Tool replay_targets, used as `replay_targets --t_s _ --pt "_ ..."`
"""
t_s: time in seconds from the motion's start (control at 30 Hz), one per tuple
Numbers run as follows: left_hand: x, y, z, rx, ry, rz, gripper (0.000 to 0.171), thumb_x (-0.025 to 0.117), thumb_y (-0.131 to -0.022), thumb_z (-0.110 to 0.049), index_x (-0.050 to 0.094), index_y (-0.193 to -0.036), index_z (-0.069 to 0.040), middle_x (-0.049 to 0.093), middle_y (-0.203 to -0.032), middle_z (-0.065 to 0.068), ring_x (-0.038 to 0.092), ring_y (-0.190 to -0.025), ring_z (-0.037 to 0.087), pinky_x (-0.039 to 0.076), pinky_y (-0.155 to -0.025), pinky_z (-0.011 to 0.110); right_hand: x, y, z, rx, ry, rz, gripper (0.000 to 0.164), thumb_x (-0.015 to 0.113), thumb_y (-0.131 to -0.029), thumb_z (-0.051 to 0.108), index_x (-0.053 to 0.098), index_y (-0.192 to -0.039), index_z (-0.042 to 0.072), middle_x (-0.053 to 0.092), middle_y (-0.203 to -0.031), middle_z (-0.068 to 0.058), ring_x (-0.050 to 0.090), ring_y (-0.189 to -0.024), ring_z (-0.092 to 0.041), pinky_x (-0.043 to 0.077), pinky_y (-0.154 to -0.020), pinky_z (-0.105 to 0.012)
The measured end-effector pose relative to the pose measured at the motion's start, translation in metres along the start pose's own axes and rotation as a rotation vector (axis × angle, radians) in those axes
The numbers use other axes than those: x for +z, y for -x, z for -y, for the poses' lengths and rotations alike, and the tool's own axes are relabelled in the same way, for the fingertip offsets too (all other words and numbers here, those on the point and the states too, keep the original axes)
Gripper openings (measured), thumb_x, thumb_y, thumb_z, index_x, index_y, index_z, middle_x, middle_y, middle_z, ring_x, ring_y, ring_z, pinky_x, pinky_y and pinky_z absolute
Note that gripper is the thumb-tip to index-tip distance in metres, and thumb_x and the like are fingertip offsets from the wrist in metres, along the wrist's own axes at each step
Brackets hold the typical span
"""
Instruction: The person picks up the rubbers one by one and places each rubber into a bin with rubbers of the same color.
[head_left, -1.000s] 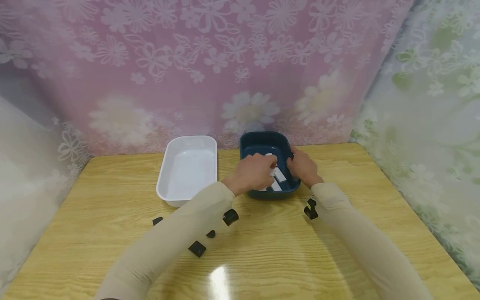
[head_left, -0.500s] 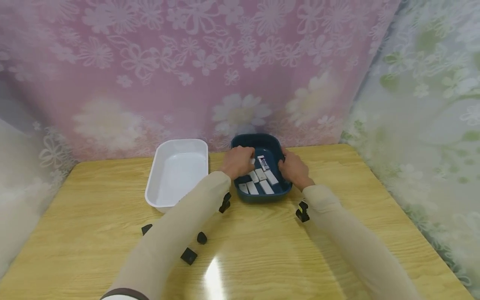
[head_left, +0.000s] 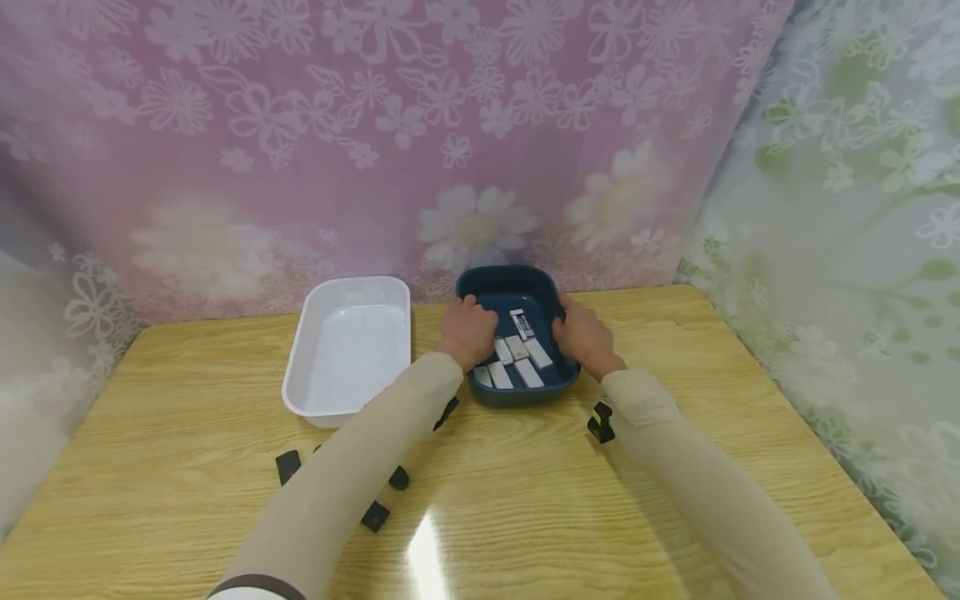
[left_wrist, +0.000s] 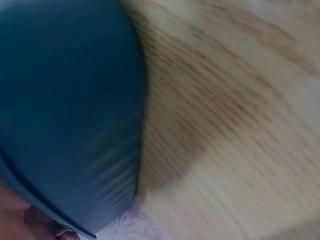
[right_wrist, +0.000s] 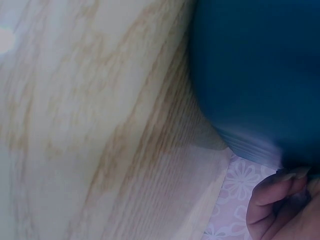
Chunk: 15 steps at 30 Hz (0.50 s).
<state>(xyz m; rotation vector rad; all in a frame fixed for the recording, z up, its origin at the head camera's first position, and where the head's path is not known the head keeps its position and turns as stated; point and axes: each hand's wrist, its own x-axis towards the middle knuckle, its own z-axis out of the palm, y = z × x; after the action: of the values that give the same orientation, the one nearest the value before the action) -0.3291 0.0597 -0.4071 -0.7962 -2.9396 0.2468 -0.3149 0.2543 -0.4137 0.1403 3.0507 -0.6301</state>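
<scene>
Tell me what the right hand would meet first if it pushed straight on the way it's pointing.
The right hand would probably meet the dark blue bin first, at its right side, which it grips; exact depth there is unclear.

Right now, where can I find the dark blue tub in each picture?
Head: the dark blue tub is near the middle, right of the white tray.
Left wrist: the tub fills much of the left side.
Right wrist: the tub fills the upper right.
Shared landmark: the wooden table, visible in all three.
</scene>
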Motion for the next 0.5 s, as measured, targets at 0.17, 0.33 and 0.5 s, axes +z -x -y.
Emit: replay_targets --t_s 0.17,0.33,0.5 --pt "0.002 0.0027 -0.0006 0.004 -0.084 0.018 0.027 0.049 -0.097 -0.02 0.071 -0.083 -0.023 0.063 -0.075 -0.003 0.036 -0.084 0.02 0.024 -0.077 0.034 -0.0006 0.0011 0.0032 -0.013 -0.004 -0.003 0.057 0.043 -0.097 0.02 0.027 -0.151 0.011 0.058 -0.124 -0.023 0.06 -0.071 -0.029 0.044 -0.054 -0.043" --pt "0.0036 0.0043 -0.0003 -0.005 -0.091 -0.035 0.027 0.051 -0.096 -0.025 0.067 -0.075 -0.023 0.056 -0.071 -0.003 0.031 -0.084 0.021 0.018 -0.077 0.037 -0.0004 0.0016 0.0032 -0.015 -0.018 -0.001 0.057 0.044 -0.097 0.02 0.028 -0.151 0.011 0.06 -0.121 -0.022 0.058 -0.068 -0.027 0.043 -0.053 -0.041" --pt "0.0006 0.0034 -0.0003 0.017 -0.023 -0.185 0.023 0.049 -0.096 -0.032 0.068 -0.086 -0.024 0.055 -0.087 -0.002 0.036 -0.09 0.022 0.026 -0.083 0.038 -0.0026 0.0006 -0.0039 -0.014 -0.084 0.019 0.057 0.043 -0.098 0.021 0.027 -0.151 0.011 0.062 -0.093 -0.021 0.051 -0.057 -0.024 0.037 -0.046 -0.034"
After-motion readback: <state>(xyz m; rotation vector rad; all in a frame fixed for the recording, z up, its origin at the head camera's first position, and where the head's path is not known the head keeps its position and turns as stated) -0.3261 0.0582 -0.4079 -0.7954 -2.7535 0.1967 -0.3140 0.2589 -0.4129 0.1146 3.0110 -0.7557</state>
